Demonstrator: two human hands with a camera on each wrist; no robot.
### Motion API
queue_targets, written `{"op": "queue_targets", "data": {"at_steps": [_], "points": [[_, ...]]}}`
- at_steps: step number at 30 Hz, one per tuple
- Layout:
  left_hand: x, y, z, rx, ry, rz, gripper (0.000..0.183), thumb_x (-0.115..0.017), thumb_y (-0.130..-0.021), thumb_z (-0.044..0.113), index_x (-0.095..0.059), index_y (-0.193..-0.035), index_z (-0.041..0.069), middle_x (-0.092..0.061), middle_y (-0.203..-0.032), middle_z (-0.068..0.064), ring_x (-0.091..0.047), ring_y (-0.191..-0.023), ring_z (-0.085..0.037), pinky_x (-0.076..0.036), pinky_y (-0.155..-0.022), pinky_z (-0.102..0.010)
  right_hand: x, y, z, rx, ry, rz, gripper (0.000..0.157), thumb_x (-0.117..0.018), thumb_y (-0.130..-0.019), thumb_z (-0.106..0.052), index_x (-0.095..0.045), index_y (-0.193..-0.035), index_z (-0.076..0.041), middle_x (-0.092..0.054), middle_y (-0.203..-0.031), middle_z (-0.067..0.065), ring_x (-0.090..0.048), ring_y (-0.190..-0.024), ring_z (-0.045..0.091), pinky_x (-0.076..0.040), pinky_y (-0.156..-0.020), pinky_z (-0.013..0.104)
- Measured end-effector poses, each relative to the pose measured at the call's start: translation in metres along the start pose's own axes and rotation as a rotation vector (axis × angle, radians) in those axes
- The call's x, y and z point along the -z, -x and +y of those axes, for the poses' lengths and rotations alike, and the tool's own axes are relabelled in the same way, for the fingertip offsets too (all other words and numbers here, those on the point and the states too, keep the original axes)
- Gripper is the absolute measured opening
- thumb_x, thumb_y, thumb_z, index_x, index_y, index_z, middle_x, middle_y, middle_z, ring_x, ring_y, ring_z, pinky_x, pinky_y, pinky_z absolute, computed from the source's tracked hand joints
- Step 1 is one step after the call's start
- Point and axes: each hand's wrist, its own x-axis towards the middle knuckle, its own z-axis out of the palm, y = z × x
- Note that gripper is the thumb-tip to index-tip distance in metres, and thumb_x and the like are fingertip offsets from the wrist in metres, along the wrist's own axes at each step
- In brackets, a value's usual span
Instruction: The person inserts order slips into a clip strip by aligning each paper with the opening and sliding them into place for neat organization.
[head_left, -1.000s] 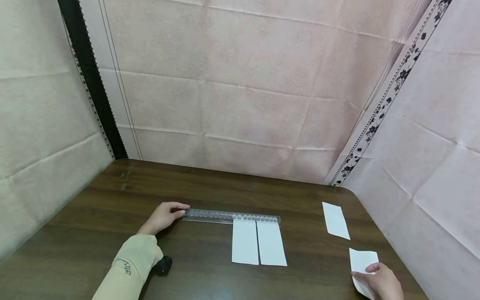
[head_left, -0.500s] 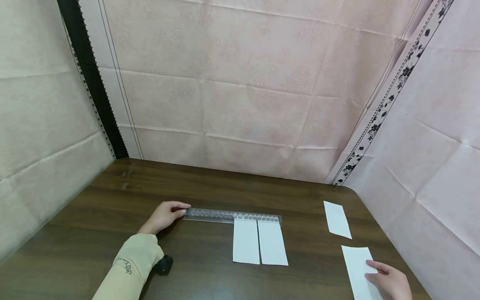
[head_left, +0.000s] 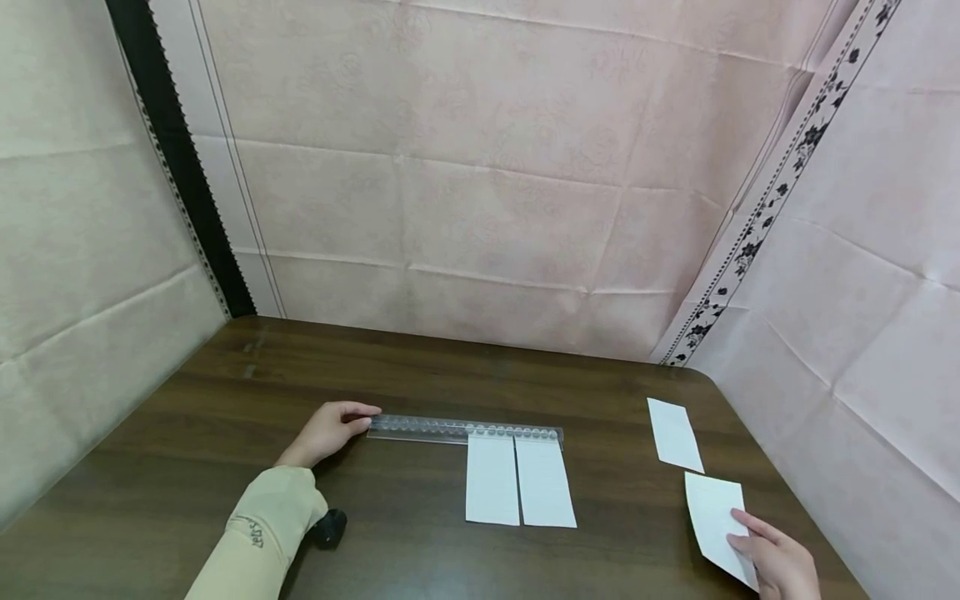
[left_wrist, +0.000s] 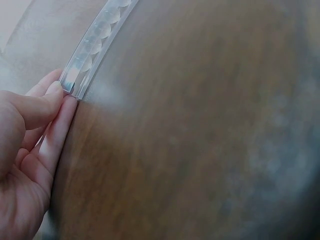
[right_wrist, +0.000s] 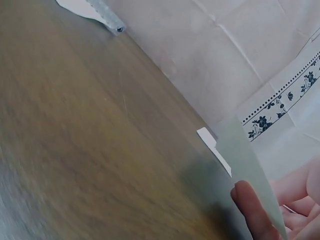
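Observation:
My left hand (head_left: 324,437) pinches the left end of a long clear plastic strip (head_left: 427,429) with a row of round shapes along it. In the left wrist view, thumb and fingers grip the end of this strip (left_wrist: 95,47). Two white paper cards (head_left: 492,483) lie side by side, their upper edges at the strip's right half. At the right, my right hand (head_left: 783,557) holds another white card (head_left: 712,521) by its right edge, tilted above the table. The right wrist view has this card (right_wrist: 245,155) between thumb and fingers.
A further white card (head_left: 675,435) lies on the brown wooden table (head_left: 360,358) at the right, just beyond the held one. Pale cloth (head_left: 487,167) hangs behind the table and along both sides. A black object (head_left: 327,529) sits at the left cuff.
The card in my right hand, near the table earlier, has been raised and tilted, its far edge now close to the lying card. My left hand and the strip stay in place.

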Motion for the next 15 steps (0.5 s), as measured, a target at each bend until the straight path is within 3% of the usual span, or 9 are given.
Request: {"op": "queue_targets", "data": {"at_steps": [1, 6, 10, 12, 13, 15], "points": [[0.000, 0.000, 0.000, -0.001, -0.002, 0.000, 0.022, -0.060, -0.091, 0.009, -0.069, -0.111, 0.008, -0.062, -0.115, -0.014, -0.052, -0.113, -0.035, -0.040, -0.092, -0.050, -0.002, 0.002, -0.001, -0.010, -0.029, 0.009, 0.032, -0.080, -0.066, -0.007, -0.068, -0.068, -0.037, -0.048, -0.065, -0.008, -0.027, -0.042, 0.009, -0.031, -0.039, 0.026], [0.000, 0.000, 0.001, 0.008, 0.007, 0.000, 0.023, -0.060, -0.091, 0.010, -0.068, -0.112, 0.008, -0.062, -0.116, -0.014, -0.051, -0.113, -0.035, -0.040, -0.093, -0.050, -0.009, 0.010, -0.006, -0.023, -0.089, 0.027, 0.042, -0.073, -0.071, -0.002, -0.065, -0.062, -0.042, -0.033, -0.054, -0.010, -0.027, -0.041, 0.007, -0.029, -0.039, 0.023], [0.000, 0.000, 0.001, 0.013, 0.010, -0.002, 0.023, -0.059, -0.092, 0.010, -0.068, -0.113, 0.008, -0.062, -0.117, -0.014, -0.051, -0.114, -0.034, -0.040, -0.093, -0.050, -0.014, 0.013, -0.008, -0.011, -0.109, 0.012, 0.042, -0.072, -0.071, -0.001, -0.066, -0.062, -0.041, -0.047, -0.061, -0.014, -0.028, -0.041, 0.006, -0.030, -0.040, 0.022], [0.000, 0.000, 0.001, 0.017, 0.011, -0.001, 0.023, -0.060, -0.091, 0.010, -0.068, -0.112, 0.009, -0.062, -0.117, -0.013, -0.051, -0.114, -0.034, -0.040, -0.093, -0.050, -0.016, 0.012, -0.009, -0.001, -0.120, -0.004, 0.041, -0.073, -0.070, -0.001, -0.066, -0.063, -0.041, -0.065, -0.089, -0.001, -0.031, -0.045, 0.004, -0.032, -0.042, 0.022], [0.000, 0.000, 0.001, 0.013, 0.008, -0.001, 0.023, -0.060, -0.091, 0.010, -0.068, -0.112, 0.009, -0.062, -0.116, -0.014, -0.051, -0.114, -0.034, -0.040, -0.093, -0.050, -0.018, 0.011, -0.009, 0.000, -0.129, -0.017, 0.040, -0.074, -0.071, -0.001, -0.066, -0.064, -0.040, -0.063, -0.109, 0.008, -0.034, -0.048, 0.000, -0.034, -0.045, 0.020], [0.000, 0.000, 0.001, 0.009, 0.006, -0.001, 0.023, -0.060, -0.091, 0.010, -0.069, -0.112, 0.009, -0.062, -0.116, -0.014, -0.051, -0.113, -0.035, -0.040, -0.093, -0.050, -0.021, 0.010, -0.011, -0.010, -0.129, -0.036, 0.039, -0.074, -0.072, -0.002, -0.066, -0.065, -0.040, -0.042, -0.135, 0.019, -0.041, -0.058, -0.007, -0.040, -0.051, 0.016]]}}
